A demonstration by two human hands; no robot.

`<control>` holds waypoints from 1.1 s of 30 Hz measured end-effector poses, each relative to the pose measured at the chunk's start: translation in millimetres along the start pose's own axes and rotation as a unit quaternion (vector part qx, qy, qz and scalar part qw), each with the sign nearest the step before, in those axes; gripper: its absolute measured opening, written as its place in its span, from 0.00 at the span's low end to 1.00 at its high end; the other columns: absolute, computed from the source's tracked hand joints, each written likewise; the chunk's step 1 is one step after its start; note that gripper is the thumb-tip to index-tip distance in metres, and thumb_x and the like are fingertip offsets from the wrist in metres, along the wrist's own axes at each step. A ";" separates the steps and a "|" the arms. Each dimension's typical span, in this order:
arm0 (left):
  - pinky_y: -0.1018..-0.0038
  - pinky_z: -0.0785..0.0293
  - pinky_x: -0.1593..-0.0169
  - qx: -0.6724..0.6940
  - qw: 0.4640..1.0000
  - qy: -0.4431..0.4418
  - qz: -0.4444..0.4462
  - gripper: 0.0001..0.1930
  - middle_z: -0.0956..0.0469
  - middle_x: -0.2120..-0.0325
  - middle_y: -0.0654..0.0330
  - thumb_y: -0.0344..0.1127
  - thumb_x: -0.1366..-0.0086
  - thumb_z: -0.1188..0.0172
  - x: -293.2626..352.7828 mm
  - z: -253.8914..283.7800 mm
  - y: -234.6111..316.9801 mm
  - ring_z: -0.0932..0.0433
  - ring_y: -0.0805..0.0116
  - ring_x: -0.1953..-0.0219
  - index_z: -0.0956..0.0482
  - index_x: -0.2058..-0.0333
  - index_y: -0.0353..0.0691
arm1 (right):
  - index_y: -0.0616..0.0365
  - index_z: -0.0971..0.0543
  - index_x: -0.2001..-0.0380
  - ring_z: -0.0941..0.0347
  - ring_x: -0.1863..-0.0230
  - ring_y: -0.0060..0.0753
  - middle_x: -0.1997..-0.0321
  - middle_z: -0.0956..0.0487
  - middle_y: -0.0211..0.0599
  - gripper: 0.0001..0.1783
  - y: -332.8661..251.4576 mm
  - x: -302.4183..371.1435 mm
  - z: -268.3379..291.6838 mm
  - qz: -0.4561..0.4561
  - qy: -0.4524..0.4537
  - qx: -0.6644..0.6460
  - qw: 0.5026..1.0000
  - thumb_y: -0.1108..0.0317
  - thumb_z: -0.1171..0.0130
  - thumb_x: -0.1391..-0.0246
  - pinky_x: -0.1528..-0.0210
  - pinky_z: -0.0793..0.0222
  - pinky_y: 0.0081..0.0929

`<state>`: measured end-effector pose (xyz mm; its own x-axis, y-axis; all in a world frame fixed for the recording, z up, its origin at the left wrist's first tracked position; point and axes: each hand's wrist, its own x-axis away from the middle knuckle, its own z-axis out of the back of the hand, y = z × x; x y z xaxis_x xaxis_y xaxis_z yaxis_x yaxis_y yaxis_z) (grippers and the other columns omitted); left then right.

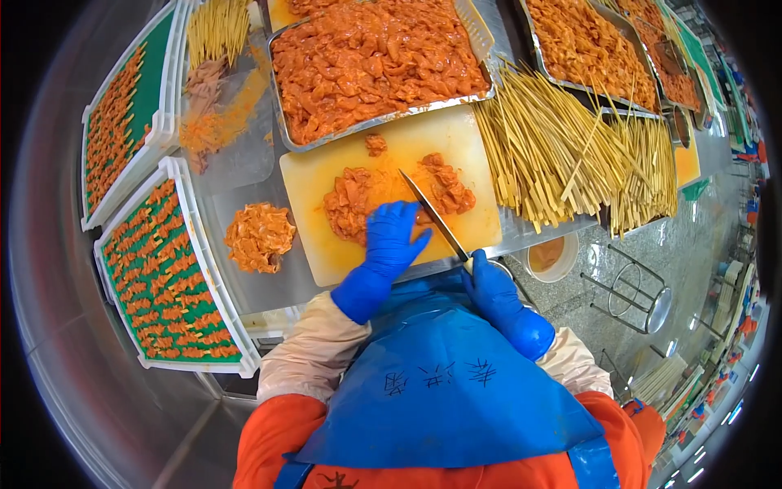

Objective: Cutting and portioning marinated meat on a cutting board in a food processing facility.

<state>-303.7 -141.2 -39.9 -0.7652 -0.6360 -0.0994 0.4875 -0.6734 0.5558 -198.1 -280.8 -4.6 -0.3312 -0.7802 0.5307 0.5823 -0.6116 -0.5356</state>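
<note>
**Left hand (394,235) spread beside meat, right hand (490,287) on the knife (433,213)**

Left of the hands, a loose meat pile (261,237) sits on the metal surface (244,295), near the pale cutting board (314,259). Ahead of the hands, the board bears a left heap (347,204), a small scrap (375,145) and a right heap (446,183). The left hand hides part of the board — and the blade stands between its fingers and most of the right heap. Ahead and right of the right hand lie bare skewers (562,155); a round stool (652,310) stands farther right.

Well left of the hands, a nearer white tray (213,270) and a farther white tray (168,122), both green inside, carry rows of loaded sticks. Straight ahead, a metal tray (383,122) is full of orange-red meat; farther right, a second metal tray (541,59) holds more. Just right of the right hand, a round tub (551,257) has orange contents.

The left hand is open, fingers together, thumb apart; whether it presses the left heap I cannot tell. The right hand is closed round the knife's pale handle.
</note>
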 end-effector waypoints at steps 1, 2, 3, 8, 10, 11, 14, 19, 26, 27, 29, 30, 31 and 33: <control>0.68 0.43 0.71 0.000 1.000 0.002 0.004 0.14 0.37 0.77 0.56 0.37 0.61 0.48 0.0 -8.6 4.5 0.38 0.59 0.72 0.35 0.74 0.40 | 0.60 0.43 0.74 0.37 0.82 0.49 0.84 0.34 0.49 0.12 -2.3 -3.5 -1.2 0.007 0.007 0.011 1.000 0.64 0.57 0.60 0.82 0.44 0.38; 0.67 0.43 0.72 -0.007 1.000 0.013 0.026 0.13 0.37 0.78 0.56 0.37 0.61 0.48 0.4 -19.8 7.5 0.38 0.59 0.73 0.35 0.74 0.40 | 0.59 0.43 0.75 0.37 0.83 0.49 0.86 0.34 0.49 0.11 -4.9 -7.1 -2.2 0.013 0.016 0.022 1.000 0.65 0.57 0.60 0.83 0.45 0.38; 0.67 0.43 0.72 -0.013 0.999 0.024 0.047 0.13 0.37 0.79 0.56 0.37 0.61 0.48 1.4 -26.7 7.3 0.37 0.59 0.73 0.36 0.75 0.40 | 0.59 0.43 0.75 0.37 0.83 0.49 0.86 0.34 0.49 0.11 -6.2 -13.4 -5.3 0.014 0.016 0.025 0.999 0.65 0.57 0.60 0.83 0.45 0.38; 0.67 0.42 0.73 -0.032 0.996 -0.014 0.076 0.10 0.37 0.81 0.57 0.35 0.61 0.49 -9.6 -26.9 -6.0 0.37 0.60 0.74 0.35 0.78 0.40 | 0.59 0.43 0.76 0.37 0.82 0.50 0.86 0.34 0.51 0.11 -14.1 -29.6 -4.9 0.024 0.038 0.031 0.998 0.64 0.59 0.60 0.82 0.43 0.39; 0.67 0.42 0.74 -0.037 0.995 -0.010 0.095 0.08 0.37 0.81 0.57 0.34 0.61 0.49 -13.9 -19.6 -12.0 0.37 0.60 0.75 0.35 0.79 0.41 | 0.58 0.43 0.76 0.36 0.82 0.50 0.85 0.33 0.51 0.10 -8.2 -16.8 -3.5 0.016 0.029 0.035 0.999 0.64 0.60 0.59 0.82 0.43 0.39; 0.67 0.42 0.74 -0.055 0.994 0.010 0.091 0.08 0.37 0.82 0.58 0.34 0.62 0.49 -15.4 -14.3 -11.9 0.37 0.60 0.76 0.35 0.80 0.41 | 0.58 0.43 0.76 0.36 0.82 0.50 0.85 0.33 0.51 0.10 -3.8 -9.7 -2.0 -0.010 0.009 0.031 0.999 0.64 0.60 0.59 0.82 0.42 0.39; 0.68 0.42 0.75 -0.060 0.998 0.002 0.029 0.08 0.36 0.83 0.58 0.34 0.62 0.48 -14.2 -8.6 -3.5 0.37 0.59 0.77 0.34 0.80 0.41 | 0.58 0.43 0.76 0.36 0.81 0.50 0.85 0.34 0.50 0.10 -1.2 -13.1 -0.1 -0.007 0.012 0.014 1.000 0.63 0.60 0.59 0.82 0.42 0.38; 0.69 0.40 0.71 0.003 0.998 0.028 0.049 0.11 0.34 0.76 0.57 0.37 0.60 0.47 -27.5 6.0 -36.9 0.36 0.60 0.72 0.33 0.75 0.42 | 0.60 0.41 0.74 0.37 0.76 0.50 0.80 0.33 0.51 0.14 5.0 -14.5 14.2 0.014 -0.017 -0.075 0.997 0.61 0.57 0.60 0.76 0.43 0.37; 0.71 0.38 0.70 -0.023 0.993 0.088 0.080 0.13 0.34 0.80 0.55 0.35 0.58 0.49 -73.2 6.4 -68.6 0.34 0.59 0.76 0.35 0.71 0.38 | 0.60 0.40 0.68 0.35 0.83 0.37 0.83 0.33 0.45 0.18 14.4 -1.4 15.1 0.003 -0.001 -0.160 0.987 0.62 0.54 0.62 0.82 0.42 0.27; 0.72 0.37 0.72 0.070 0.991 0.061 0.094 0.13 0.33 0.80 0.55 0.35 0.58 0.49 -72.7 6.0 -72.8 0.34 0.61 0.78 0.34 0.71 0.37 | 0.60 0.40 0.68 0.36 0.83 0.36 0.83 0.34 0.45 0.18 14.1 -1.0 14.8 0.000 -0.005 -0.163 0.987 0.62 0.53 0.62 0.82 0.42 0.27; 0.73 0.37 0.73 0.143 0.976 0.038 0.161 0.13 0.32 0.80 0.57 0.37 0.58 0.48 -70.5 7.5 -70.3 0.34 0.64 0.78 0.34 0.73 0.36 | 0.60 0.40 0.69 0.36 0.83 0.36 0.83 0.34 0.45 0.17 14.8 -1.6 15.8 -0.007 -0.005 -0.168 0.986 0.62 0.53 0.62 0.82 0.42 0.27; 0.75 0.37 0.73 0.213 0.949 0.016 0.230 0.13 0.32 0.80 0.59 0.38 0.57 0.48 -67.5 8.7 -67.8 0.34 0.67 0.78 0.33 0.75 0.35 | 0.60 0.40 0.69 0.36 0.83 0.35 0.83 0.34 0.44 0.17 14.3 -1.7 18.5 -0.006 -0.012 -0.165 0.986 0.62 0.53 0.62 0.82 0.42 0.26; 0.75 0.37 0.73 0.212 0.950 0.014 0.229 0.13 0.32 0.80 0.59 0.38 0.57 0.48 -64.8 14.0 -61.9 0.34 0.67 0.78 0.33 0.75 0.35 | 0.61 0.40 0.69 0.36 0.83 0.33 0.82 0.34 0.44 0.17 14.6 -2.0 19.3 -0.005 -0.020 -0.162 0.987 0.62 0.53 0.62 0.82 0.42 0.25; 0.81 0.38 0.75 0.539 0.764 -0.161 0.315 0.13 0.31 0.82 0.63 0.39 0.55 0.49 -56.3 28.2 -46.8 0.33 0.75 0.78 0.33 0.76 0.33 | 0.61 0.40 0.70 0.36 0.80 0.38 0.81 0.34 0.47 0.17 17.6 -2.3 19.5 -0.013 -0.023 -0.200 0.980 0.61 0.55 0.61 0.80 0.42 0.27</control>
<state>-295.2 -63.3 -37.1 -0.6706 -0.4627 0.5799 0.3051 0.5405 0.7841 -172.6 -287.2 -2.4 -0.3028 -0.7618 0.5726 0.2341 -0.6419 -0.7302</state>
